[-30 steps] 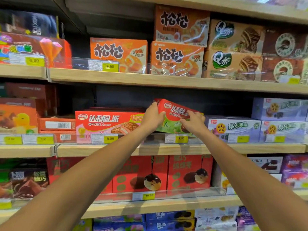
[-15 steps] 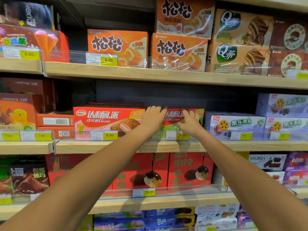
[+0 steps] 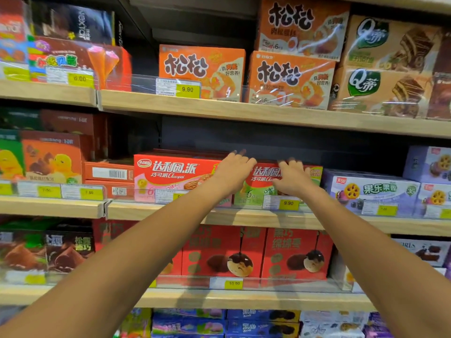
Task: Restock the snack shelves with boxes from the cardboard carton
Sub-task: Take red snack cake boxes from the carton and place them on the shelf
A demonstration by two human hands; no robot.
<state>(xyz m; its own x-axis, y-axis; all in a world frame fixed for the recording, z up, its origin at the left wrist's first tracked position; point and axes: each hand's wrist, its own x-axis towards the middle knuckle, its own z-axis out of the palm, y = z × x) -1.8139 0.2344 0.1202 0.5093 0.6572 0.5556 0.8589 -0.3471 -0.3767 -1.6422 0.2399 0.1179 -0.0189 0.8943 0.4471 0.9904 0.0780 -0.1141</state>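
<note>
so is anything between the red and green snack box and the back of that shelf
Nothing visible. The red and green snack box stands on the wooden middle shelf between the red pie box and the purple cookie box, left hand and right hand on it. Behind it is hidden.

On the wooden shelf (image 3: 256,217) a red-and-green box (image 3: 256,192) is set, flanked at nine o'clock by a red pie box (image 3: 170,174) and at three o'clock by purple boxes (image 3: 373,191).

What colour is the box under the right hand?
The box is red on top and green below, with white lettering; the head view shows it.
</note>
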